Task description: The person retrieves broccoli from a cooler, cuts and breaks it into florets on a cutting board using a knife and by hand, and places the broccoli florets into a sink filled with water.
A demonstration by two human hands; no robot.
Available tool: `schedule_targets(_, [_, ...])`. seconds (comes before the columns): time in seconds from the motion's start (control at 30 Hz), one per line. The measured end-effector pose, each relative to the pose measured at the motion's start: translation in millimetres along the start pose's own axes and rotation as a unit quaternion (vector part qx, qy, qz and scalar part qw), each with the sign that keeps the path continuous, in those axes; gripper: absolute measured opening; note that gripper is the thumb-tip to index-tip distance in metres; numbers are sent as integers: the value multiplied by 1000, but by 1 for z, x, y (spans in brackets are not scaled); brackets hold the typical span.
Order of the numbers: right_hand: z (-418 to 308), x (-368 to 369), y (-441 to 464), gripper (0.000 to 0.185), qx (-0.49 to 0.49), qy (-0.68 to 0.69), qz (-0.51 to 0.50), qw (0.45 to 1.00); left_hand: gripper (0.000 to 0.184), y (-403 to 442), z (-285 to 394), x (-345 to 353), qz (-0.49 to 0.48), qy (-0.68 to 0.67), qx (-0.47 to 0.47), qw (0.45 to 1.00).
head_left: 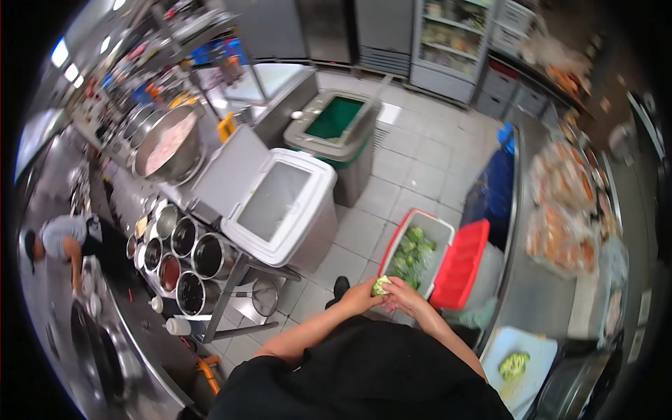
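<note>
In front of my body, both hands are closed around a pale green piece of broccoli (381,285). My left hand (358,297) grips it from the left, and my right hand (404,295) has its fingers against the other side. Just beyond my hands stands a white cooler box with a red rim (441,234), partly filled with green broccoli florets (413,257). Its red lid (462,264) hangs open on the right. Another broccoli chunk (514,365) lies on a white cutting board (495,350) at the lower right.
Bagged food (563,171) lies along the right counter (514,210). A white bin (322,182) with a raised lid and a green-lined bin (357,150) stand ahead. At left are several sauce pots (210,255), a large steel bowl (185,164) and a co-worker (63,234).
</note>
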State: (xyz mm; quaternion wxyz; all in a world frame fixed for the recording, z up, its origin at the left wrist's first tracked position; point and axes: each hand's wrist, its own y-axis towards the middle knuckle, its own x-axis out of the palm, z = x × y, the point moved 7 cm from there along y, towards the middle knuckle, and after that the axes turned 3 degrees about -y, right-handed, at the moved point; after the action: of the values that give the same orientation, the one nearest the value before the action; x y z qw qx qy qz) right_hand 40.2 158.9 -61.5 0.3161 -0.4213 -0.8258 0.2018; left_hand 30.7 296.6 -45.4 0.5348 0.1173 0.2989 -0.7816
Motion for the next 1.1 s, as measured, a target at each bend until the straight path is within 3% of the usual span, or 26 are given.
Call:
schedule_targets(0.13, [-76, 24, 88, 36, 17, -37, -21, 999, 71, 25, -37, -85, 118, -160, 50, 979])
schedule_targets(0.2, [-137, 40, 142, 36, 8, -84, -33, 996, 71, 30, -58, -144, 172, -177, 40, 968])
schedule_targets(0.33, [-290, 61, 260, 52, -83, 75, -106, 988, 71, 48, -110, -235, 227, -190, 23, 955])
schedule_targets(0.4, [-348, 55, 292, 56, -158, 109, 56, 980, 68, 41, -110, -269, 235, -167, 5, 957])
schedule_targets(0.47, [-354, 64, 309, 56, -177, 84, 82, 977, 66, 46, -120, -283, 226, -175, -13, 958])
schedule_targets(0.5, [-352, 63, 314, 57, -197, 60, 111, 972, 66, 49, -125, -286, 225, -177, -15, 958])
schedule_targets(0.57, [-308, 73, 314, 59, -186, 14, 59, 981, 62, 62, -133, -275, 203, -188, -17, 961])
schedule_targets(0.77, [-86, 7, 265, 39, 43, 28, 89, 995, 53, 106, -110, -231, 86, -153, 21, 984])
schedule_targets(0.83, [-55, -24, 219, 35, 57, 42, 157, 985, 50, 120, -92, -220, 56, -123, 37, 990])
schedule_targets(0.93, [-17, -88, 161, 28, 9, 39, 259, 965, 45, 137, -62, -192, 12, -100, 75, 992])
schedule_targets(1.1, [10, -126, 70, 33, -62, 48, 323, 943, 41, 155, -17, -123, -11, -96, 138, 986])
